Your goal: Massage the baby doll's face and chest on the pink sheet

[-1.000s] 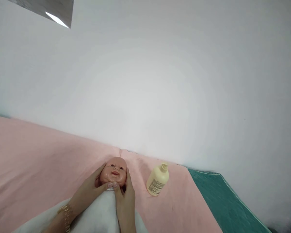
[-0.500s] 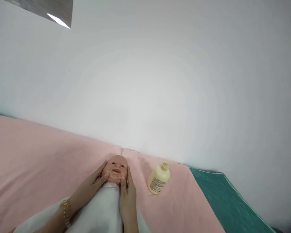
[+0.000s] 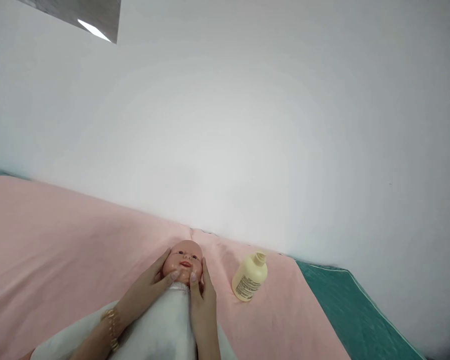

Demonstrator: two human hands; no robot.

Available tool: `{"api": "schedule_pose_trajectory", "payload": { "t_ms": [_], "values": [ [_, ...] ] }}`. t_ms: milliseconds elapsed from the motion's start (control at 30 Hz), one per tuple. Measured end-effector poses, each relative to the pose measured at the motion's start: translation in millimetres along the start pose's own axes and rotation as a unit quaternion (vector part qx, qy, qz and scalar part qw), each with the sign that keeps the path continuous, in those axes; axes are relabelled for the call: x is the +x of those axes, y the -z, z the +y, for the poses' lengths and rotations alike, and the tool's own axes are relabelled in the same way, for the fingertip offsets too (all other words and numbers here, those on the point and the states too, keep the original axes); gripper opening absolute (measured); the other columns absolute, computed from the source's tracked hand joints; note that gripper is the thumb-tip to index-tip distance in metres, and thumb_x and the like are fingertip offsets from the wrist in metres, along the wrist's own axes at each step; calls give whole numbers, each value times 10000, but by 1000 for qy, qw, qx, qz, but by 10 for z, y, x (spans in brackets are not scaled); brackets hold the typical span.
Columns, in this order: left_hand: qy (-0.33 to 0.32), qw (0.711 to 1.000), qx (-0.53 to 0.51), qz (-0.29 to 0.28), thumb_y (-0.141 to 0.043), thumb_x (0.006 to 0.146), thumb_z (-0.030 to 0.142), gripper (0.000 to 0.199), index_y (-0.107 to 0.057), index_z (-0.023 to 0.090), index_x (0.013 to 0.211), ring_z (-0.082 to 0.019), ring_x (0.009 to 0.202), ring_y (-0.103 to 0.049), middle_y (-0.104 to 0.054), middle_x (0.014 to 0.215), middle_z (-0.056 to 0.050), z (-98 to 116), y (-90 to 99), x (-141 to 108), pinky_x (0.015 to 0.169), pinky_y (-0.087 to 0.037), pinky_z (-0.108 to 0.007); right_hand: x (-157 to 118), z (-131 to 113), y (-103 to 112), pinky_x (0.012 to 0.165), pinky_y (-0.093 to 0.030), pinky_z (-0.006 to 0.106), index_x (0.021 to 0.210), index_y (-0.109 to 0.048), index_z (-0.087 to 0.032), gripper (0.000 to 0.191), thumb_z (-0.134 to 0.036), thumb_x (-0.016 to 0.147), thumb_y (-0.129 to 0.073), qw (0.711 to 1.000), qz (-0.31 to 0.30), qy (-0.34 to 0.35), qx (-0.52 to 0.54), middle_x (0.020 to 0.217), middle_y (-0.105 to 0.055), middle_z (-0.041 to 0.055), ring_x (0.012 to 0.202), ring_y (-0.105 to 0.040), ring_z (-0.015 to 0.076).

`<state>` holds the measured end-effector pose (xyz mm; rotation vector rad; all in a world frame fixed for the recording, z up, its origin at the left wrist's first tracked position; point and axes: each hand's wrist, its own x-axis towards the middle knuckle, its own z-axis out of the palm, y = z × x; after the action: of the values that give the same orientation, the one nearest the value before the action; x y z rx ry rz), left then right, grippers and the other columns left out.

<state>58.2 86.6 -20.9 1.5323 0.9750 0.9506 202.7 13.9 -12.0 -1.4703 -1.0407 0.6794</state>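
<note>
A baby doll [image 3: 187, 251] lies on its back with its face up, a white garment [image 3: 161, 325] with a lace collar below its chin. My left hand [image 3: 152, 285] cups the left side of the doll's head, its thumb lying on the lower cheek near the chin. On the other side, my right hand [image 3: 202, 300] rests its fingers along the head, and its thumb touches the doll's jaw. The doll's ears and the back of its head are hidden. To the right of my right hand, a pale yellow bottle [image 3: 249, 277] with a printed label stands on the pink cloth.
The pink cloth [image 3: 78, 235] covers the surface, with creases around the doll. A green covering [image 3: 356, 300] shows past its right edge. Behind rises a white wall [image 3: 225, 125]. A grey panel [image 3: 93, 15] hangs at the upper left.
My thumbs have slid inward over the doll's lower face and are closer together near the chin. The whole view has shifted slightly, so everything appears a little further right.
</note>
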Motion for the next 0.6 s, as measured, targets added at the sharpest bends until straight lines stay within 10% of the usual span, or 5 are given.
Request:
{"api": "schedule_pose_trajectory", "payload": {
  "t_ms": [600],
  "values": [
    [-11, 997, 76, -3, -505, 877, 551, 806, -285, 116, 1519, -274, 1339, -433, -413, 1481, -105, -38, 15, 43, 1088, -411, -365, -10, 21, -11, 1158, -301, 379, 1497, -323, -201, 685, -563, 929, -446, 1000, 1, 2, -24, 1523, -365, 41, 1407, -344, 221]
  ]
}}
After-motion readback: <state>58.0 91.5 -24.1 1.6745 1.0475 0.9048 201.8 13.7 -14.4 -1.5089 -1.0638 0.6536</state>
